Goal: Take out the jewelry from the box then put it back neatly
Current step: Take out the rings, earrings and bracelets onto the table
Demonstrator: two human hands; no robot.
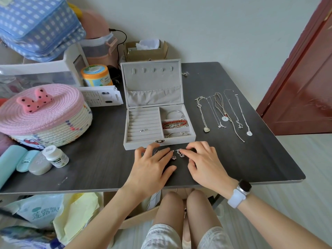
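Dark table (233, 159) bare right of both hands up to its near edge, open jewelry box (158, 126) just beyond the fingertips, left hand (152, 168) flat with fingers spread, right hand (203, 162) fingertips pinching small earrings (179, 154), earrings between both hands, necklaces (224, 114) laid far right.

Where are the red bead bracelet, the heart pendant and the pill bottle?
red bead bracelet (173, 122): head view, on the red beads.
heart pendant (206, 129): head view, middle of the silver heart.
pill bottle (57, 157): head view, on its label.
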